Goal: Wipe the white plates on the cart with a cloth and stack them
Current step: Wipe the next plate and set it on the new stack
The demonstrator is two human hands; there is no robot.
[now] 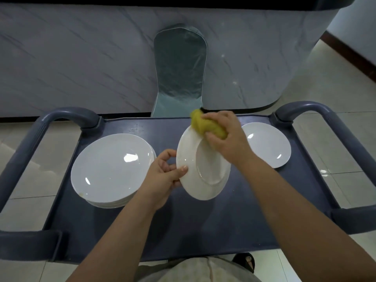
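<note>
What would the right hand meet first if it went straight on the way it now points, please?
Beyond the yellow cloth it grips, probably the shiny panel on the counter front; the right hand seems raised above the cart's far rim, though depth is unclear.

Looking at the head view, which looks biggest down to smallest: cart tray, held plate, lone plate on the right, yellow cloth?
1. cart tray
2. held plate and lone plate: the held one looks bigger, but it is nearer, so unranked
3. yellow cloth

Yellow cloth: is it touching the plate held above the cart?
Touching. The head view shows the right hand pressing the yellow cloth onto the upper rim of the tilted plate.
</note>
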